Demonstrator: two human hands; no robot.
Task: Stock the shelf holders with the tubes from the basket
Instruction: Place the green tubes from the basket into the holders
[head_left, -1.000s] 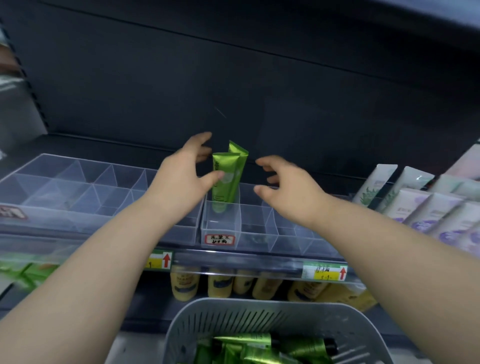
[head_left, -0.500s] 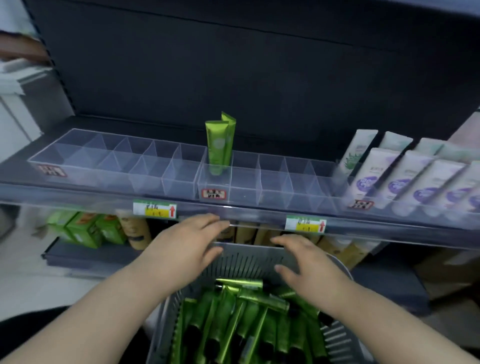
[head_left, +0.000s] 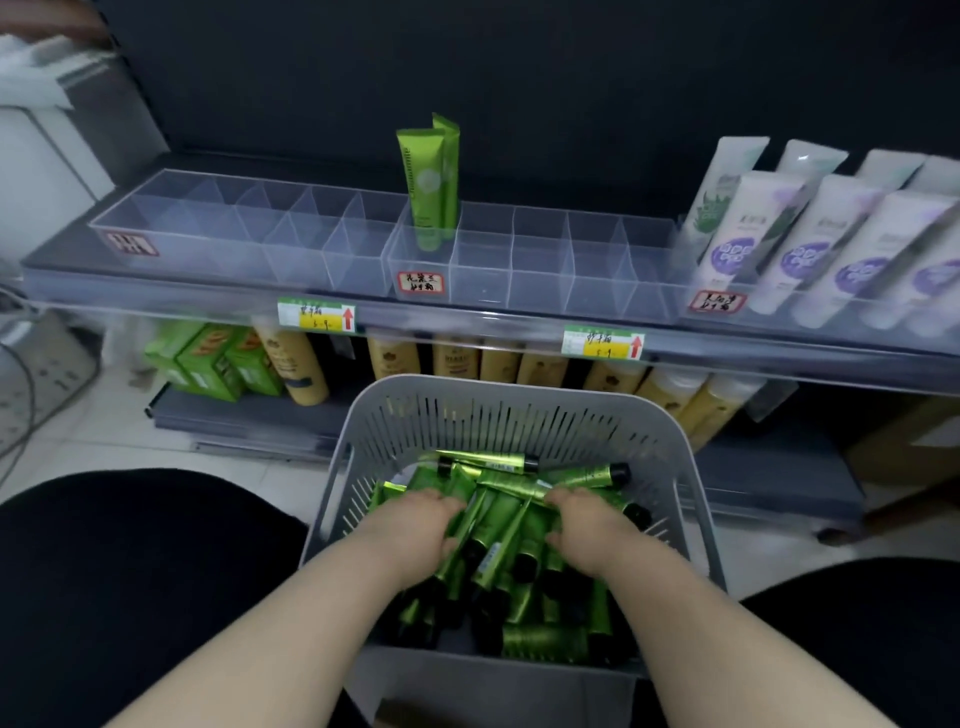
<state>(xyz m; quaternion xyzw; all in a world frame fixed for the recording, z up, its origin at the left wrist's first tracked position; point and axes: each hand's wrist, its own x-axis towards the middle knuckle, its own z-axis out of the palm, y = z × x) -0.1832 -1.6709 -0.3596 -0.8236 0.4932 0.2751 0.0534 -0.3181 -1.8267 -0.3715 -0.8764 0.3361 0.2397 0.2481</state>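
Note:
A grey slotted basket stands in front of me, holding several green tubes with black caps. Both my hands are down in the pile. My left hand curls its fingers and thumb round a green tube on the left side. My right hand curls round another tube on the right side. On the shelf above, two green tubes stand upright in the leftmost compartments of the middle clear holder. Its other compartments hold nothing.
A second clear divided holder sits on the shelf to the left. White and purple tubes fill the holder on the right. Yellow bottles and green boxes line the lower shelf behind the basket.
Both hands left the two green tubes standing in the holder, dropped to the basket and sank into the pile of tubes. The view tilted downward.

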